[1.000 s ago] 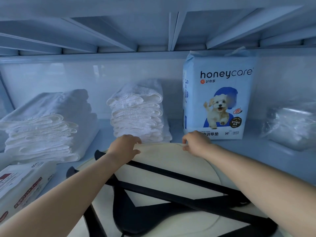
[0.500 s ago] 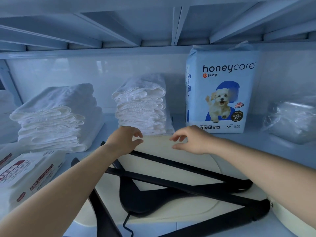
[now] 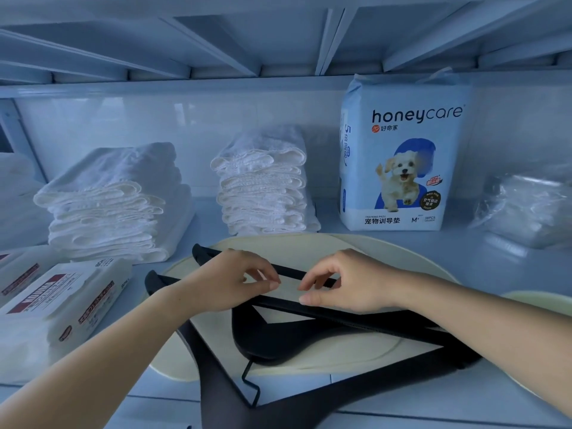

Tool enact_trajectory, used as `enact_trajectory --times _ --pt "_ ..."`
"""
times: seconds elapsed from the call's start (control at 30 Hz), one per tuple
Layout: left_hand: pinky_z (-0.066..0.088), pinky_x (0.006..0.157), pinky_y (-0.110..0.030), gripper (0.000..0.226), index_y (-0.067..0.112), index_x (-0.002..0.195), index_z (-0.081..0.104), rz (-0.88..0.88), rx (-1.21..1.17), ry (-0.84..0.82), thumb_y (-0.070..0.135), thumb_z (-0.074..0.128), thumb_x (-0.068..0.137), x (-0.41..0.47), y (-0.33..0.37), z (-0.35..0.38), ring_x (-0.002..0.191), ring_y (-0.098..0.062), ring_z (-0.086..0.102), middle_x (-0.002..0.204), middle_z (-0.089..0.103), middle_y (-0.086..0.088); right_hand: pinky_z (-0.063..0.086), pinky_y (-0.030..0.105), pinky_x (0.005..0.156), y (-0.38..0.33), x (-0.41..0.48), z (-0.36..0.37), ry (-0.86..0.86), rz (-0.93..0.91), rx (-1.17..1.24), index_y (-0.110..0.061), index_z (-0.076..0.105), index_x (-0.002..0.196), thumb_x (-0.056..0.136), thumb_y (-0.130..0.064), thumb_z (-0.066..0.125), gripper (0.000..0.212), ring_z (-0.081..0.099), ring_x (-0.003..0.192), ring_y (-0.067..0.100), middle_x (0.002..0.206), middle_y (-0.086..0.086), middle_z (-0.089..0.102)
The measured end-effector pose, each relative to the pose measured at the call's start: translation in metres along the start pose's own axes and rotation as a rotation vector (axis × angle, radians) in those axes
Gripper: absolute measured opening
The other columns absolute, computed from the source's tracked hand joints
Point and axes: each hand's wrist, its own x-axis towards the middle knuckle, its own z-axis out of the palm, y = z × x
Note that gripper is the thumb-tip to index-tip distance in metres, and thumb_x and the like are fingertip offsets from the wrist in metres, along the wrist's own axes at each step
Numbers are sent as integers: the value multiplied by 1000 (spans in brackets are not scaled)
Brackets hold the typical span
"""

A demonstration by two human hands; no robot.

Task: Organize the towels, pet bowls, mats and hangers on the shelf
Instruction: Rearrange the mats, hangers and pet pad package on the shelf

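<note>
Black hangers [image 3: 278, 335] lie crossed on a round cream mat [image 3: 387, 258] on the shelf. My left hand [image 3: 229, 280] and my right hand [image 3: 346, 280] hover close together over the hangers' straight bars. The fingers of both are loosely curled and the fingertips are at the bars, with no clear grip showing. Two stacks of folded white towels stand behind, a wide towel stack [image 3: 105, 205] at the left and a narrower towel stack [image 3: 263, 187] in the middle. A second cream rim [image 3: 532, 301] peeks out beside my right forearm.
A honeycare pad pack [image 3: 402, 168] stands upright at the back right. A clear plastic bag [image 3: 532, 209] lies further right. Wrapped wipe packs [image 3: 62, 298] sit at the front left. The shelf above [image 3: 278, 57] hangs low overhead.
Both hands let go of the mat's far edge and drew back toward me. They now sit close together over the hanger bars.
</note>
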Motion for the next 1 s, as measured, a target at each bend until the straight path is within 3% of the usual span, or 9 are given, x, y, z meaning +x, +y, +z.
enact_trajectory --times 0.17,0.3,0.37,0.47,0.57,0.73,0.83,1.0 --pt "48 84 -18 16 43 90 68 55 -97 -63 52 63 79 -10 0 -1 91 9 60 92 65 30 52 29 84 -5 -2 8 -33 3 -59 -31 71 91 64 -63 69 42 60 91 -4 98 -13 68" --pt "45 80 -9 18 42 88 69 66 -94 -119 44 75 71 -12 -4 -5 88 5 62 87 67 25 50 31 85 -6 -2 12 -5 8 -86 -27 72 86 71 -45 72 23 61 90 0 95 -12 70" --pt "42 76 -5 13 39 86 70 78 -53 -82 34 75 75 -7 -6 -5 83 5 62 84 67 26 50 31 82 -6 2 11 34 8 -105 -25 73 84 74 -39 71 17 61 87 4 93 -10 70" --pt "38 72 -1 11 40 88 69 75 55 52 35 71 78 6 -9 -7 83 11 57 82 65 30 52 30 76 -1 14 6 133 54 -76 -24 73 82 76 -35 72 13 64 80 11 85 -6 71" --pt "38 66 -5 7 41 89 67 14 142 123 39 64 83 20 -15 -9 83 11 54 83 62 28 49 22 66 7 31 1 232 113 -62 -28 74 84 75 -40 73 15 63 75 9 78 -10 68" --pt "47 80 -20 6 42 89 64 -77 185 93 42 61 85 29 -32 -8 89 2 56 92 61 23 35 12 53 21 48 2 272 163 -92 -32 73 81 73 -46 74 16 57 67 -3 64 -24 57" --pt "49 81 -22 3 45 86 62 -110 136 166 45 61 84 23 -42 -14 90 3 57 94 62 22 35 9 54 29 47 -8 291 179 -63 -33 72 76 75 -47 71 14 55 65 -10 68 -26 62" --pt "49 81 -23 2 44 85 61 -181 178 202 43 59 86 21 -55 -24 89 1 57 91 60 23 37 12 59 46 51 -25 301 215 -82 -29 72 80 80 -42 69 13 56 74 -7 78 -22 65"
